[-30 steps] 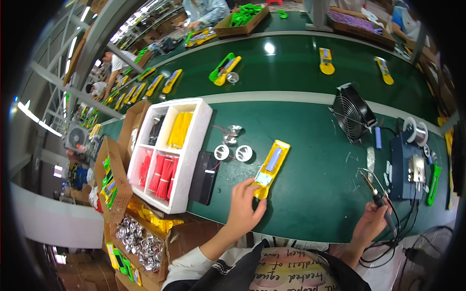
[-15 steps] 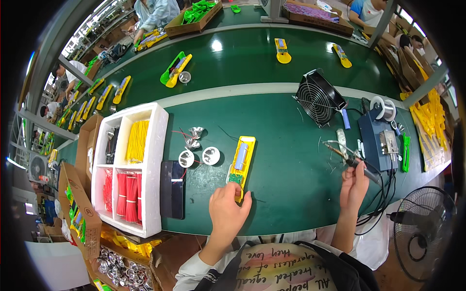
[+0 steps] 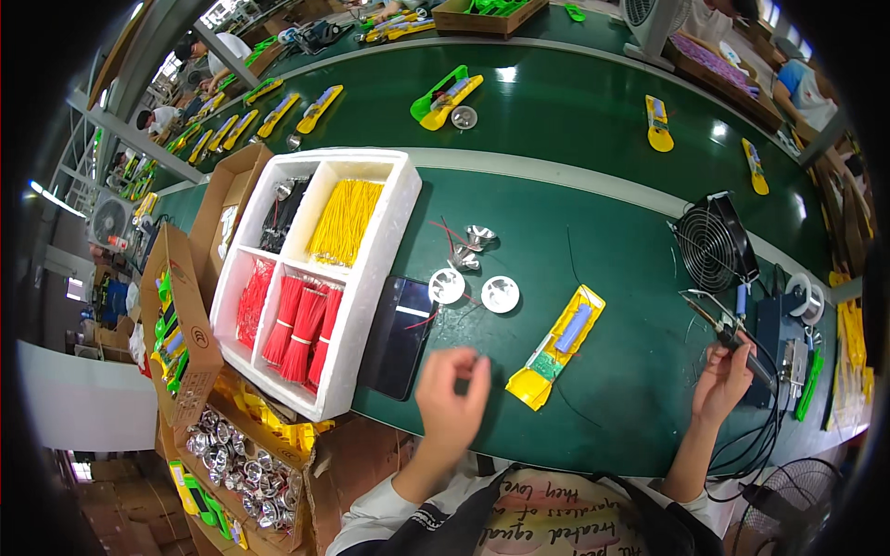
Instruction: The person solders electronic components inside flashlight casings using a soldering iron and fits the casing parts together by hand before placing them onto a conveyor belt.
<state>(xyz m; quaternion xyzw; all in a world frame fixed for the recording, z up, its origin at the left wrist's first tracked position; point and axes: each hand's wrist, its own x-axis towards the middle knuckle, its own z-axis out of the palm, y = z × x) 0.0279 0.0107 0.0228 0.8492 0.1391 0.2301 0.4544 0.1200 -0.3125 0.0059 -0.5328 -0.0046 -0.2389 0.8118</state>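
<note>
My right hand (image 3: 724,380) grips a soldering iron (image 3: 732,341), with a thin wire-like piece near its tip. My left hand (image 3: 452,400) hovers above the near edge of the bench, slightly blurred, thumb and fingers curled but apart, with nothing seen between them. Right of it lies a yellow lamp housing (image 3: 530,387), apart from the hand, tilted on the green bench. A blue battery cell (image 3: 574,328) and a green circuit board (image 3: 544,365) sit inside the housing, and dark wires stick out at both ends. Beyond my left hand are several shiny reflector cups (image 3: 501,295) with thin wires.
A white foam box (image 3: 349,358) holds red, yellow and black wire bundles; a dark phone-like slab (image 3: 393,345) lies beside it. At right stand a small black fan (image 3: 716,243), a soldering station (image 3: 768,320) and a solder spool (image 3: 805,298). Lamp housings lie on the far belt (image 3: 575,102).
My left hand has let go of the yellow housing and moved left of it. The housing now lies more tilted. The whole view has swung left; my right hand still holds the iron.
</note>
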